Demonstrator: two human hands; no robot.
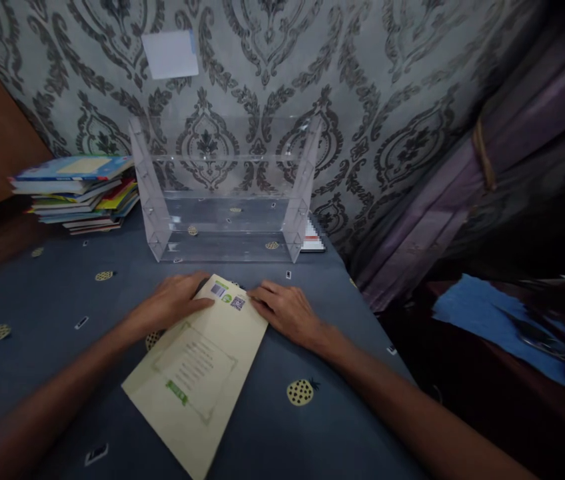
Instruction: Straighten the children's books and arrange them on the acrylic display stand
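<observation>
A thin pale-yellow book (197,373) lies flat and slanted on the blue tablecloth (52,313), its back cover up with small codes near the far end. My left hand (170,303) rests on its far left corner, fingers laid flat. My right hand (287,310) touches the far right edge, fingers stretched toward the codes. Neither hand has the book lifted. Behind the hands stands a clear acrylic shelf rack (225,190) with nothing on it, against the wall.
A stack of several colourful books (80,193) lies at the back left. A small book (311,240) peeks out right of the rack. The table edge runs along the right, beside a purple curtain (462,193) and blue cloth (492,320). Patterned wallpaper is behind.
</observation>
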